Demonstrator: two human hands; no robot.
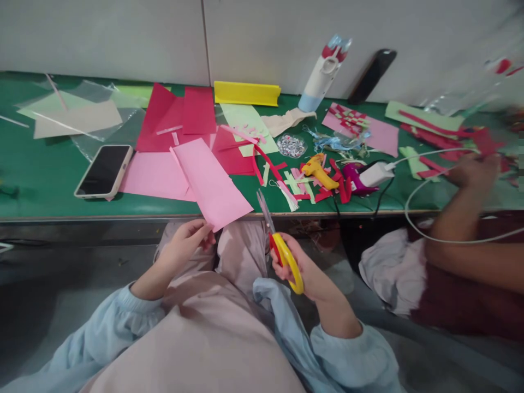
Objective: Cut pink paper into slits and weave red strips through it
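My left hand pinches the near corner of a long pink paper sheet that reaches up onto the green table. My right hand grips yellow-handled scissors, blades pointing up toward the table edge, just right of the pink sheet. Both hands hover over my lap, below the table's front edge.
Red and pink sheets, a phone, a yellow folded strip, a bottle, paper scraps, a yellow glue gun and a white cable lie on the table. Another person's arm works at the right.
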